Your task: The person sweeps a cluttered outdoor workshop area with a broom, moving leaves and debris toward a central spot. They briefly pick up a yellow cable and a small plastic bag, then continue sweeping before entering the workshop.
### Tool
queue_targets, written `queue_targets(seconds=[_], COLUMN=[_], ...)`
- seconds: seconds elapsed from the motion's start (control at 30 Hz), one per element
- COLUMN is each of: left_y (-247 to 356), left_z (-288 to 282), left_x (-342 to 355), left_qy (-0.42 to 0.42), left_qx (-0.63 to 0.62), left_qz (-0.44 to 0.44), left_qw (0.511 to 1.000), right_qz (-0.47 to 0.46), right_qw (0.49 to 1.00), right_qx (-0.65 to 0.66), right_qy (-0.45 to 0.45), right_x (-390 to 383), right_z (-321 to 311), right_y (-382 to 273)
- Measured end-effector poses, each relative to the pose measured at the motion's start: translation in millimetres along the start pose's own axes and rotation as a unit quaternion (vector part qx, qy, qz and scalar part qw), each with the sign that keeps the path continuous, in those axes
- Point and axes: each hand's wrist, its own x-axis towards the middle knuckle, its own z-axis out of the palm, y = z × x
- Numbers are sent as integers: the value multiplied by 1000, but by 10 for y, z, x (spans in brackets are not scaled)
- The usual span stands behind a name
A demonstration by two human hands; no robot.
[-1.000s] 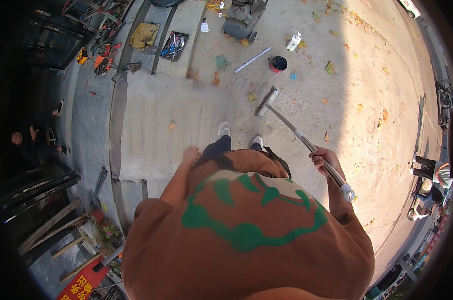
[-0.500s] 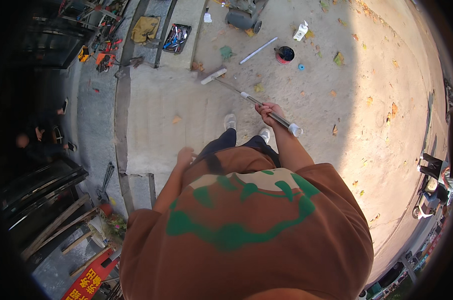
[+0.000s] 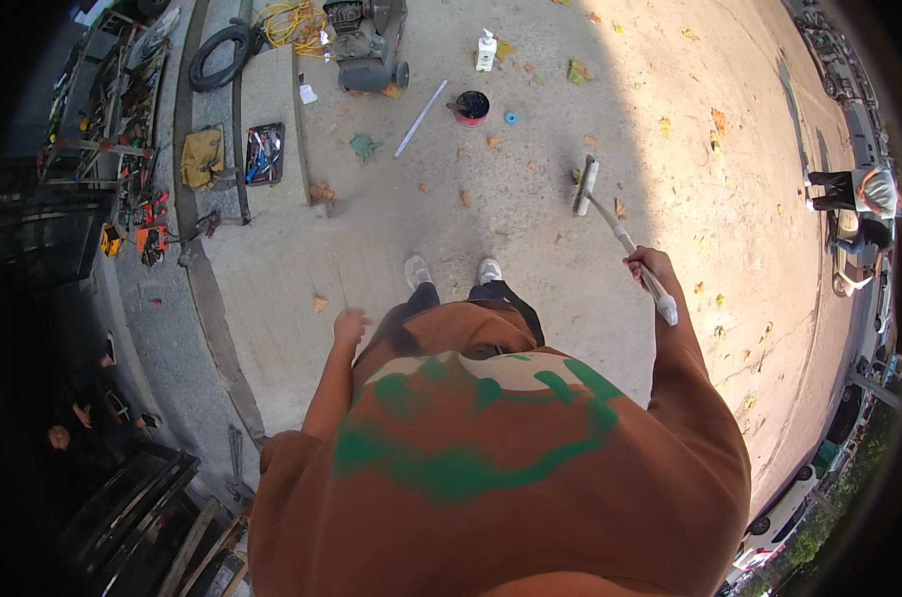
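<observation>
My right hand [image 3: 646, 263] is closed around the pale metal handle of a push broom [image 3: 615, 228], whose white head [image 3: 587, 186] rests on the concrete ground [image 3: 560, 259] to the upper right of my feet. My left hand [image 3: 351, 324] hangs beside my left leg, empty, its fingers apart. Beyond the broom lie a blue disc [image 3: 510, 117], a red-rimmed bucket with black inside [image 3: 472, 117], a white pole [image 3: 420, 118] and a white jug [image 3: 486, 55]. A smooth concrete slab [image 3: 272, 259] stretches to my left.
A wheeled machine [image 3: 366, 70], yellow hose [image 3: 289, 27], black tube [image 3: 215, 62], tool tray [image 3: 264, 154] and yellow bag [image 3: 200, 159] lie upper left, near tool racks [image 3: 102, 99]. Someone in dark clothes [image 3: 83, 423] is at the left; two people [image 3: 859, 194] stand by a scooter at the right.
Since half a second ago, the broom head has swung from the upper middle out to the right, and my right hand has moved right with it. The view has turned slightly.
</observation>
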Motion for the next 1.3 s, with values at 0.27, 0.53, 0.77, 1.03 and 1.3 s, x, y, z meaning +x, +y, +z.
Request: queue_targets(seconds=[0.27, 0.53, 0.77, 1.03, 1.3], left_y=[894, 1783, 2274, 2251, 2699], left_z=[538, 1685, 2645, 2894, 2508], left_x=[-8, 481, 469, 241, 658], left_qy=[-75, -170, -242, -231, -111], left_qx=[38, 225, 260, 222, 178], left_qz=[98, 258, 365, 197, 118], left_qw=[992, 924, 861, 926, 971], right_qz=[-134, -47, 34, 38, 102], right_qw=[931, 818, 712, 799, 753], right_qx=[300, 573, 701, 596, 644], right_qy=[160, 18, -30, -60, -89], right_x=[-505, -1057, -1293, -801, 521], right_z=[-155, -880, -1189, -1425, -1771], right_y=[835, 1993, 2847, 2139, -732])
